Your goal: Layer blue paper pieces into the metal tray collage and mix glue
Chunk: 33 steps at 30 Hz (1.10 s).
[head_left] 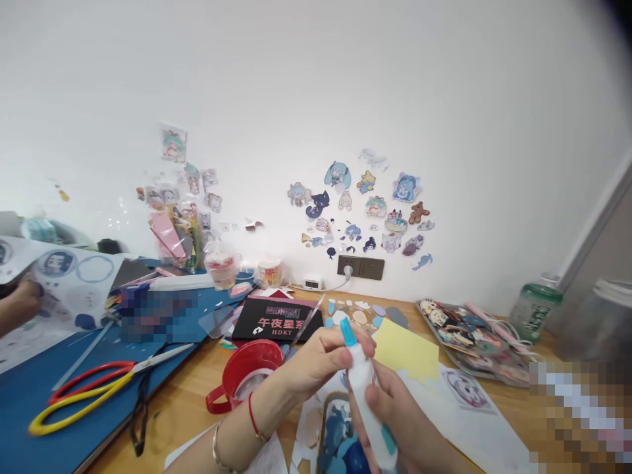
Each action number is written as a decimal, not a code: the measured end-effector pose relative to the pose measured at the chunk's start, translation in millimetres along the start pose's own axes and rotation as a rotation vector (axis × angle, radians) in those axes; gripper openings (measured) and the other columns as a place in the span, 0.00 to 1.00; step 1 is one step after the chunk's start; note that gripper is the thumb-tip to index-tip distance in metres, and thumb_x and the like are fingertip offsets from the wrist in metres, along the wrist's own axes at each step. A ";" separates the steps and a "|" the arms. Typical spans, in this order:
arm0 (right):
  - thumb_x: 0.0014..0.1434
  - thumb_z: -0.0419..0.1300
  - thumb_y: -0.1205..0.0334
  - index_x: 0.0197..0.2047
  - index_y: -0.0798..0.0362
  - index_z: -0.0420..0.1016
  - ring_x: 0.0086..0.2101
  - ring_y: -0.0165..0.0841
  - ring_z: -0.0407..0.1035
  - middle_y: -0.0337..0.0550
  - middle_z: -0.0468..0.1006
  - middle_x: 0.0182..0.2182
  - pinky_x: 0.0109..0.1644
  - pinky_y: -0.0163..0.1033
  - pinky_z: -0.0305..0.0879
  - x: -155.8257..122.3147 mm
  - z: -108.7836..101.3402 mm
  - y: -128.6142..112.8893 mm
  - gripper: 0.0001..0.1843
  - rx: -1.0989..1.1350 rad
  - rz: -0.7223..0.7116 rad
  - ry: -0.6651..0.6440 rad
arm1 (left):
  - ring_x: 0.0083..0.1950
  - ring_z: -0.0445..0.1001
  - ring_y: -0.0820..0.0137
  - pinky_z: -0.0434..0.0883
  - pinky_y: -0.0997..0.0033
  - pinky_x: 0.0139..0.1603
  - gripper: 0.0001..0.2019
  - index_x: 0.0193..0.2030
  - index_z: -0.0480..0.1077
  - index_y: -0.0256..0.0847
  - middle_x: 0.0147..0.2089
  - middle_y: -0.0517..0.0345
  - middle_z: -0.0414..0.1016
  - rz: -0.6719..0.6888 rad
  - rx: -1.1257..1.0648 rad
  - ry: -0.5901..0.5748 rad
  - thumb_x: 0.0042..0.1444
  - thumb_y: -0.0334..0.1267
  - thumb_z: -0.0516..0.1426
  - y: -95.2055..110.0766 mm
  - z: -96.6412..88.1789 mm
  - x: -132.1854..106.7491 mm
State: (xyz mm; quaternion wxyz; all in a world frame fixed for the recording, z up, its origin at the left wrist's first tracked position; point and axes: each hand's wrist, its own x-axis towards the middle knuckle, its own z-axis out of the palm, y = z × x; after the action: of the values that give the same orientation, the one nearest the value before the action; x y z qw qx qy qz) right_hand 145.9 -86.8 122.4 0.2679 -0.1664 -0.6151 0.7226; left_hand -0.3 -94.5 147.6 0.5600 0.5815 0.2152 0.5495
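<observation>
"While the left hand pinched the slender white plastic bottle near its pointed blue cap, where was the right hand?"

"It was wrapped around the bottle's lower body, holding it tilted, right of the round red plastic mug."

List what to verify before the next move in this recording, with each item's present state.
1. Right hand secure around the white bottle: ok, wrapped around its body.
2. Left hand at the bottle's upper end, by the blue tip: ok.
3. Blue tip open: cannot tell.
4. Left forearm clear of the red mug: cannot tell, they overlap in view.
5. Scissors away from both hands: ok, on the blue mat.
</observation>
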 end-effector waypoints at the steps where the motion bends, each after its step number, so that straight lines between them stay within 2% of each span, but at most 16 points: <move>1: 0.49 0.57 0.39 0.43 0.55 0.61 0.13 0.26 0.60 0.35 0.68 0.17 0.14 0.29 0.55 0.0 0.2 -2.6 0.29 -0.073 -0.012 0.050 | 0.42 0.63 0.64 0.63 0.69 0.43 0.21 0.29 0.76 0.37 0.36 0.52 0.65 0.012 0.034 0.032 0.41 0.55 0.61 0.1 0.1 0.2; 4: 0.50 0.58 0.45 0.42 0.53 0.65 0.20 0.29 0.64 0.37 0.71 0.22 0.23 0.32 0.61 1.5 1.9 -9.8 0.23 -0.402 -0.125 0.310 | 0.42 0.63 0.64 0.63 0.69 0.44 0.20 0.31 0.76 0.37 0.37 0.52 0.66 0.015 0.151 0.112 0.42 0.55 0.61 0.6 -0.8 1.9; 7: 0.51 0.58 0.48 0.36 0.51 0.66 0.23 0.31 0.65 0.37 0.71 0.22 0.25 0.33 0.60 6.0 -0.4 -4.7 0.16 -0.749 -0.222 0.630 | 0.42 0.64 0.65 0.64 0.69 0.44 0.16 0.33 0.76 0.37 0.38 0.52 0.68 0.014 0.280 0.220 0.45 0.49 0.61 0.7 0.4 4.0; 10: 0.53 0.57 0.49 0.37 0.51 0.66 0.24 0.34 0.69 0.40 0.74 0.24 0.27 0.35 0.61 10.5 -8.1 10.6 0.15 -1.026 -0.397 0.792 | 0.40 0.66 0.67 0.64 0.70 0.44 0.11 0.30 0.76 0.37 0.35 0.54 0.69 0.039 0.465 0.340 0.45 0.44 0.62 0.7 3.4 4.8; 12: 0.54 0.56 0.50 0.39 0.52 0.66 0.26 0.36 0.70 0.42 0.75 0.25 0.29 0.36 0.61 11.3 -11.5 17.1 0.15 -1.113 -0.478 0.809 | 0.38 0.67 0.67 0.63 0.70 0.43 0.10 0.29 0.75 0.37 0.32 0.55 0.69 0.051 0.587 0.395 0.45 0.43 0.62 1.9 3.8 4.4; 14: 0.54 0.56 0.51 0.37 0.52 0.65 0.24 0.34 0.69 0.40 0.73 0.24 0.27 0.35 0.61 9.9 -10.4 15.5 0.14 -1.050 -0.409 0.754 | 0.38 0.67 0.67 0.64 0.69 0.43 0.11 0.28 0.74 0.36 0.33 0.55 0.70 0.063 0.633 0.382 0.44 0.43 0.63 4.9 1.5 3.7; 16: 0.53 0.57 0.51 0.36 0.52 0.64 0.23 0.31 0.66 0.37 0.72 0.23 0.26 0.33 0.60 7.4 -5.7 6.5 0.14 -0.865 -0.269 0.622 | 0.42 0.68 0.65 0.64 0.68 0.45 0.11 0.31 0.74 0.36 0.39 0.52 0.71 0.051 0.566 0.266 0.46 0.44 0.61 9.5 -3.0 2.9; 18: 0.52 0.57 0.49 0.38 0.53 0.65 0.24 0.30 0.65 0.37 0.71 0.25 0.27 0.32 0.61 4.8 -0.1 -5.2 0.17 -0.652 -0.182 0.463 | 0.47 0.67 0.62 0.64 0.65 0.48 0.13 0.37 0.75 0.37 0.47 0.49 0.70 0.006 0.422 0.086 0.50 0.44 0.59 13.8 -8.2 2.1; 20: 0.52 0.58 0.47 0.44 0.54 0.65 0.28 0.31 0.66 0.40 0.72 0.29 0.29 0.33 0.62 2.8 3.9 -14.6 0.22 -0.495 -0.178 0.338 | 0.51 0.66 0.60 0.63 0.63 0.50 0.15 0.42 0.74 0.38 0.51 0.47 0.69 -0.035 0.285 -0.045 0.52 0.45 0.57 16.2 -12.4 1.4; 22: 0.51 0.58 0.46 0.46 0.55 0.64 0.30 0.32 0.67 0.42 0.73 0.32 0.31 0.34 0.62 1.5 5.7 -19.2 0.25 -0.437 -0.186 0.294 | 0.51 0.66 0.59 0.63 0.62 0.51 0.16 0.42 0.74 0.37 0.48 0.46 0.71 -0.039 0.217 -0.067 0.52 0.45 0.57 16.0 -14.8 0.9; 24: 0.52 0.58 0.48 0.45 0.54 0.65 0.30 0.32 0.67 0.41 0.73 0.31 0.31 0.34 0.63 0.8 5.7 -18.6 0.22 -0.504 -0.171 0.341 | 0.49 0.68 0.60 0.64 0.64 0.49 0.15 0.41 0.74 0.37 0.45 0.47 0.73 -0.031 0.229 -0.019 0.52 0.45 0.57 14.3 -14.9 0.7; 27: 0.53 0.58 0.50 0.39 0.51 0.65 0.27 0.32 0.68 0.37 0.74 0.27 0.30 0.33 0.62 2.0 2.2 -8.8 0.16 -0.761 -0.196 0.535 | 0.45 0.69 0.64 0.65 0.68 0.45 0.13 0.40 0.75 0.37 0.42 0.51 0.74 -0.036 0.342 0.077 0.52 0.43 0.58 11.7 -10.8 0.8; 30: 0.54 0.57 0.51 0.37 0.51 0.64 0.23 0.32 0.69 0.36 0.74 0.23 0.25 0.33 0.59 6.3 -5.9 7.1 0.13 -1.060 -0.382 0.713 | 0.40 0.70 0.67 0.65 0.71 0.41 0.12 0.35 0.75 0.36 0.36 0.54 0.74 -0.022 0.488 0.223 0.50 0.44 0.59 10.1 -3.6 0.8; 33: 0.57 0.54 0.52 0.39 0.52 0.64 0.22 0.34 0.69 0.38 0.74 0.23 0.25 0.34 0.58 10.7 -14.0 19.0 0.12 -1.323 -0.594 0.797 | 0.34 0.69 0.70 0.65 0.73 0.36 0.12 0.28 0.73 0.35 0.30 0.56 0.73 -0.039 0.559 0.385 0.48 0.45 0.60 10.4 0.7 1.1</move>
State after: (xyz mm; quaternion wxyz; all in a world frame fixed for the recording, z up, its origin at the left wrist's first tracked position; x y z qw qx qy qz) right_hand 141.9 -71.2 102.2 0.4923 -0.3640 -0.7906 -0.0029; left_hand -3.1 -96.8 157.5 0.3384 0.5938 0.4704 0.5582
